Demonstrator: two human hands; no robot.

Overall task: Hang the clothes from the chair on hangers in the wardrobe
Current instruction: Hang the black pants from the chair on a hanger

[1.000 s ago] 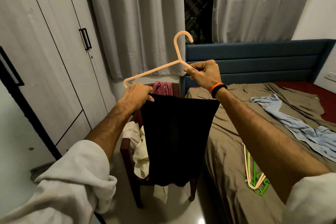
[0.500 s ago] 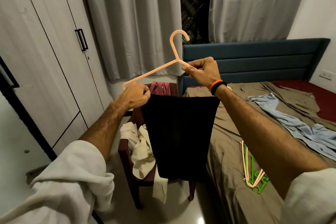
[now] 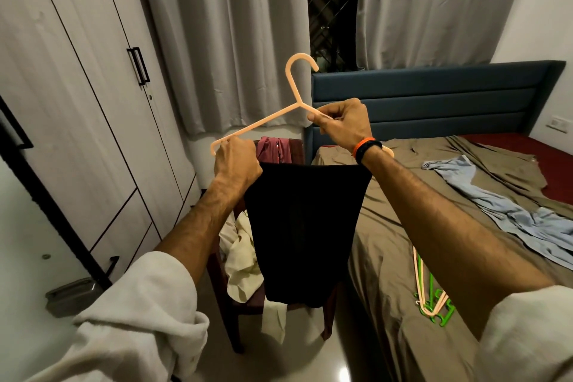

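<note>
A peach plastic hanger [image 3: 273,116] is held up in the air, tilted, its hook on top. A black garment [image 3: 302,232] hangs folded over its lower bar. On the brown chair [image 3: 231,316] lie a cream cloth [image 3: 243,260] and a maroon one [image 3: 274,149]. The wardrobe [image 3: 77,96] doors at left are closed.

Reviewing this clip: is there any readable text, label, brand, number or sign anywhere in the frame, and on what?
None can be read.
Wristband on the right hand: no visible print.
Peach hanger and black garment: no label or tag showing.
Wardrobe doors: plain, no markings.
Wall switch plate: too small to tell.
</note>
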